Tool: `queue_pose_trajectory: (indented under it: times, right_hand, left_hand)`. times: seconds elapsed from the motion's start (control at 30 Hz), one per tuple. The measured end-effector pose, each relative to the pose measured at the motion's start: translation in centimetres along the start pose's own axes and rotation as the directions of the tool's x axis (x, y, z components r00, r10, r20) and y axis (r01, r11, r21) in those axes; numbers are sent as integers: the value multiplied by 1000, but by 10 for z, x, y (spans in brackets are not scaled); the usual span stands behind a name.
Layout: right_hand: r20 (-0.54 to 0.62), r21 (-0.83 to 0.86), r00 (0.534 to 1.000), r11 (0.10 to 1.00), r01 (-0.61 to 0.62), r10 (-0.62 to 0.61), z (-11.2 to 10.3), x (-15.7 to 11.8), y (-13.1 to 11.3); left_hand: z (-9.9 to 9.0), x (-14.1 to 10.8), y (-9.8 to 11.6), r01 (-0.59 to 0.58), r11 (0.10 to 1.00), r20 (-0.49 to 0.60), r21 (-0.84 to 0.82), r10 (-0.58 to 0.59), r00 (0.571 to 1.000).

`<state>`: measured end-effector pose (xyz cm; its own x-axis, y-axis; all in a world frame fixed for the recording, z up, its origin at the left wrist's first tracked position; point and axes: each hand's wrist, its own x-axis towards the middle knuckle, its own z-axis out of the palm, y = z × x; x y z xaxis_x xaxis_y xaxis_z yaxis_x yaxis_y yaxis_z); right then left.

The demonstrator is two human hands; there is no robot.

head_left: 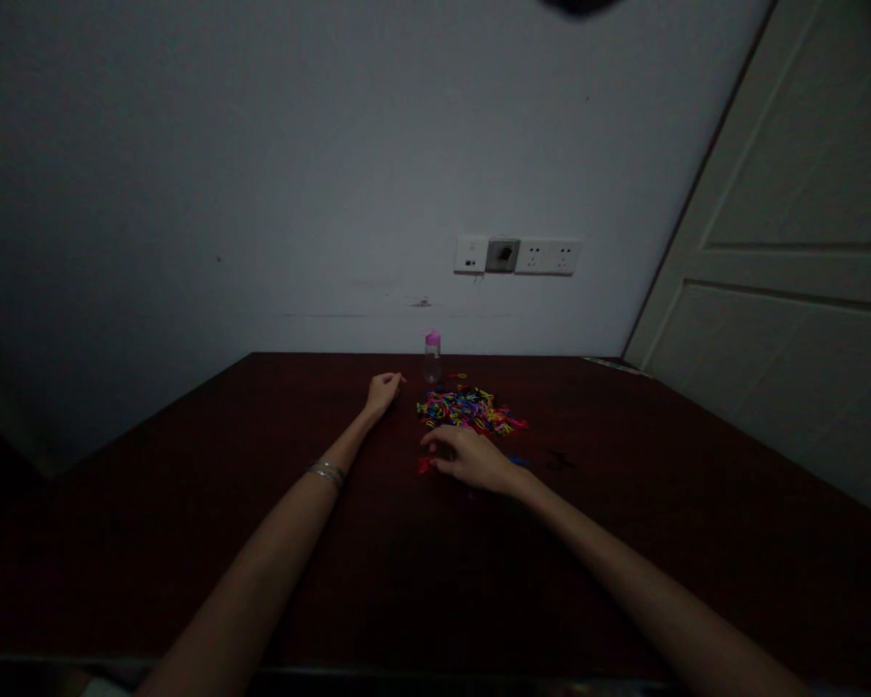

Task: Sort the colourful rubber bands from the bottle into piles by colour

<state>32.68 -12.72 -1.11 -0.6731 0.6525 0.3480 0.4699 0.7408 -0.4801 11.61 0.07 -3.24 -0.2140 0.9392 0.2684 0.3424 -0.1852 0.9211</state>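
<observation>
From the head view, the red bits (425, 466), at the colourful pile's (471, 410) seven o'clock, would suit a light fingertip touch. The right hand (473, 458), at six, has thumb and fingers parted beside them; contact is unclear. The left hand (383, 391), at nine, curls; its grip I cannot tell. Bottle (433, 360): eleven.

Left forearm (276, 547) and right forearm (645, 586) are cut off by the lower edge, the door (791, 194) by the right, a dark shape (579, 5) by the top. The colored pile (471, 409) is too small in detail to identify. Whether the right hand (468, 457) touches the red piece (425, 466) is indistinct.
</observation>
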Motion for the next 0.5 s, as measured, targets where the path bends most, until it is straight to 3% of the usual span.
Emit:
queue_pose_trajectory:
  times: [0.13,0.3,0.5]
  right_hand:
    - [-134,20,988,997,-79,81,-21,-1,19]
    - [-300,18,931,977,-213,208,-49,-9,62]
    - [-365,-1,887,953,-303,282,-62,-22,96]
  left_hand:
    - [0,0,1,-21,1000,-26,-5,21,999]
    - [-1,-1,2,-78,996,-52,46,81,995]
    - [2,-3,8,-196,970,14,142,197,980]
